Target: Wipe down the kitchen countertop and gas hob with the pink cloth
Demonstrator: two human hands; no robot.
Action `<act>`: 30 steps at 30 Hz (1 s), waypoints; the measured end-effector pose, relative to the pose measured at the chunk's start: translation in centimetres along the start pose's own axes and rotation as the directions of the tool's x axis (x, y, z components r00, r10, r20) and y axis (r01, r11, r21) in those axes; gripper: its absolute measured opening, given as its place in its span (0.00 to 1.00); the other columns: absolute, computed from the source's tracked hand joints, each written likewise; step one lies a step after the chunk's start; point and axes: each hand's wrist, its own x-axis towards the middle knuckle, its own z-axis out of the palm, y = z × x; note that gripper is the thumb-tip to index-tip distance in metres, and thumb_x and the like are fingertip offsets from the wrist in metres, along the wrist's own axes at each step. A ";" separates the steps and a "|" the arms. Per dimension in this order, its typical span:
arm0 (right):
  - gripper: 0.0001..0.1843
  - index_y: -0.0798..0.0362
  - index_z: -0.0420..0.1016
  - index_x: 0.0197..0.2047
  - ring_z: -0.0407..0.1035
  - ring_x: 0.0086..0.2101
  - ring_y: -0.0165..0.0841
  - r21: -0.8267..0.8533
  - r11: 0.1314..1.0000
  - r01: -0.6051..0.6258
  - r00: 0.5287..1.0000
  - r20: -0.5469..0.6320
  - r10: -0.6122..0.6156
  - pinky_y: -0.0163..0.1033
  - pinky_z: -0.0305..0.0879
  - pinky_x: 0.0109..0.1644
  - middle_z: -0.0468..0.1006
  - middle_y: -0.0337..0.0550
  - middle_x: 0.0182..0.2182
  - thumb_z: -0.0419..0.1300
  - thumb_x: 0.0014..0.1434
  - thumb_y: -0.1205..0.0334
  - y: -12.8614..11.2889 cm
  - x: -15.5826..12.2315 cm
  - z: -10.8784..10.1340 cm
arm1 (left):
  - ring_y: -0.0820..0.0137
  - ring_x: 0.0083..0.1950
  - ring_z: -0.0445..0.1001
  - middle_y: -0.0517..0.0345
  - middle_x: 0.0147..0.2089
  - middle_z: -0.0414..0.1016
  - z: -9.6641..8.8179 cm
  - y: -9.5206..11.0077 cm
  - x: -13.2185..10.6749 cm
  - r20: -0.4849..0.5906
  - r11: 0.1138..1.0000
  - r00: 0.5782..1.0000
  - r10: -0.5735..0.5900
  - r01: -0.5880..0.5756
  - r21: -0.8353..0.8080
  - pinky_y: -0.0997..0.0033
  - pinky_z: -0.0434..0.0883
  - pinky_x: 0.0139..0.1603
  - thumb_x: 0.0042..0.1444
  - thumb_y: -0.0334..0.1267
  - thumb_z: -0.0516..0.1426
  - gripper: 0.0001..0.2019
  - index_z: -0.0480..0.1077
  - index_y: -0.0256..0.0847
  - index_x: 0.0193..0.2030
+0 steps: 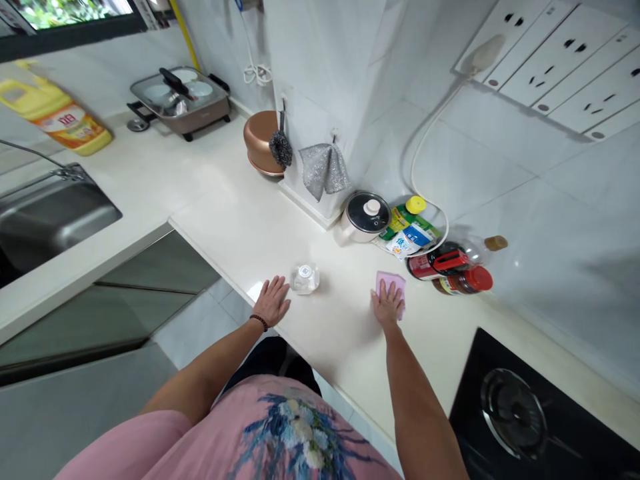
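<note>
My left hand (272, 301) rests at the front edge of the white countertop (345, 360), palm down with its fingers stretched out. Close to those fingertips sits a small clear container (305, 279) with a round white mark on top; a narrow gap separates them. Farther right, my right hand (388, 304) lies flat, fingers somewhat spread, over a pink cloth (400, 281). The cloth shows beyond the fingertips and along the right side of the hand; its middle is hidden under the palm.
Behind the cloth stand a lidded pot (361, 223), food packets (413, 237) and a red-capped jar (465, 281). A black gas stove (520, 413) is at right. Toward the left are a sink (60, 213), an electric pan (187, 110) and a yellow jug (60, 110). A white cord (417, 160) hangs from the sockets.
</note>
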 end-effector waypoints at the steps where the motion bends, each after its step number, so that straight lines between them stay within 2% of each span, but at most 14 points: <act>1: 0.38 0.41 0.37 0.79 0.30 0.75 0.54 -0.003 1.000 0.017 1.000 -0.012 -0.017 0.68 0.39 0.73 0.32 0.46 0.79 0.30 0.71 0.38 -0.4 -1.0 0.2 | 0.54 0.81 0.46 0.41 0.76 0.59 0.0 0.0 0.0 -0.002 1.000 1.000 0.000 0.000 -0.001 0.42 0.45 0.78 0.68 0.45 0.48 0.27 0.63 0.38 0.70; 3: 0.37 0.42 0.39 0.79 0.30 0.75 0.54 -0.022 0.997 0.070 0.997 -0.041 -0.071 0.69 0.39 0.72 0.34 0.46 0.79 0.33 0.72 0.39 -1.2 -3.9 0.9 | 0.54 0.81 0.46 0.41 0.76 0.59 0.0 0.1 0.0 -0.005 1.000 1.000 0.001 -0.001 -0.011 0.42 0.45 0.78 0.68 0.45 0.48 0.27 0.63 0.38 0.71; 6: 0.35 0.42 0.41 0.79 0.30 0.75 0.54 -0.076 0.980 0.186 0.981 -0.047 -0.190 0.69 0.39 0.73 0.34 0.45 0.79 0.38 0.73 0.45 -2.5 -9.9 2.2 | 0.54 0.80 0.46 0.42 0.77 0.58 -0.1 0.1 0.0 -0.009 1.000 1.000 -0.001 0.000 -0.024 0.42 0.45 0.78 0.68 0.44 0.49 0.27 0.63 0.39 0.71; 9: 0.35 0.41 0.44 0.78 0.32 0.75 0.52 -0.122 0.943 0.310 0.951 0.018 -0.310 0.67 0.38 0.74 0.37 0.45 0.78 0.44 0.71 0.49 -3.1 -16.6 3.7 | 0.54 0.80 0.47 0.42 0.77 0.58 0.0 0.1 0.1 -0.011 1.000 1.000 -0.005 0.005 -0.026 0.42 0.45 0.78 0.67 0.44 0.49 0.27 0.63 0.38 0.71; 11: 0.35 0.40 0.46 0.78 0.34 0.75 0.52 -0.120 0.914 0.389 0.921 0.061 -0.384 0.67 0.40 0.74 0.43 0.44 0.78 0.46 0.71 0.48 -2.9 -20.4 4.7 | 0.53 0.80 0.47 0.42 0.78 0.57 0.0 0.2 0.1 -0.014 1.000 1.000 -0.005 0.005 -0.028 0.42 0.46 0.78 0.67 0.44 0.49 0.27 0.63 0.38 0.71; 13: 0.35 0.38 0.48 0.77 0.37 0.75 0.52 -0.109 0.888 0.448 0.894 0.077 -0.441 0.65 0.42 0.74 0.50 0.43 0.76 0.47 0.70 0.45 -2.4 -23.2 5.3 | 0.54 0.81 0.46 0.42 0.78 0.56 0.0 0.2 0.1 -0.016 1.000 1.000 -0.002 0.001 -0.031 0.42 0.46 0.78 0.67 0.44 0.49 0.27 0.64 0.39 0.71; 15: 0.35 0.35 0.49 0.77 0.39 0.75 0.51 -0.103 0.867 0.488 0.873 0.072 -0.483 0.64 0.44 0.74 0.53 0.42 0.75 0.48 0.70 0.44 -1.9 -24.3 5.5 | 0.54 0.81 0.46 0.43 0.78 0.56 -0.1 0.2 0.1 -0.015 0.999 1.000 0.003 -0.003 -0.032 0.42 0.46 0.79 0.67 0.44 0.50 0.27 0.64 0.39 0.70; 17: 0.34 0.33 0.49 0.77 0.40 0.75 0.51 -0.101 0.846 0.523 0.852 0.063 -0.519 0.63 0.44 0.75 0.54 0.40 0.75 0.48 0.70 0.44 -1.7 -23.9 5.4 | 0.54 0.81 0.46 0.43 0.78 0.56 -0.1 0.2 0.1 -0.012 1.000 1.000 0.003 -0.003 -0.028 0.42 0.46 0.79 0.67 0.44 0.50 0.27 0.64 0.39 0.70; 20: 0.34 0.33 0.49 0.77 0.38 0.75 0.49 -0.100 0.823 0.560 0.829 0.064 -0.556 0.63 0.42 0.75 0.52 0.38 0.76 0.49 0.70 0.46 -2.5 -20.7 4.6 | 0.55 0.81 0.45 0.43 0.78 0.56 -0.1 0.1 0.1 -0.009 1.000 1.000 0.000 0.000 -0.029 0.42 0.46 0.79 0.68 0.45 0.49 0.27 0.64 0.39 0.70; 26: 0.32 0.37 0.51 0.77 0.34 0.75 0.47 -0.155 0.842 0.517 0.855 0.046 -0.517 0.63 0.36 0.75 0.45 0.40 0.77 0.47 0.72 0.53 -6.4 -10.6 2.2 | 0.55 0.81 0.43 0.42 0.78 0.56 -0.1 0.2 0.1 -0.002 1.000 1.000 0.005 -0.005 -0.017 0.42 0.45 0.79 0.68 0.44 0.49 0.27 0.64 0.37 0.70; 30: 0.32 0.38 0.48 0.77 0.32 0.75 0.47 -0.168 0.863 0.477 0.877 0.031 -0.479 0.62 0.36 0.75 0.39 0.39 0.78 0.43 0.73 0.51 -8.4 -4.1 0.6 | 0.56 0.81 0.43 0.42 0.78 0.55 -0.3 0.3 0.0 -0.006 1.000 1.000 0.009 -0.009 -0.017 0.43 0.45 0.79 0.68 0.44 0.50 0.27 0.63 0.37 0.71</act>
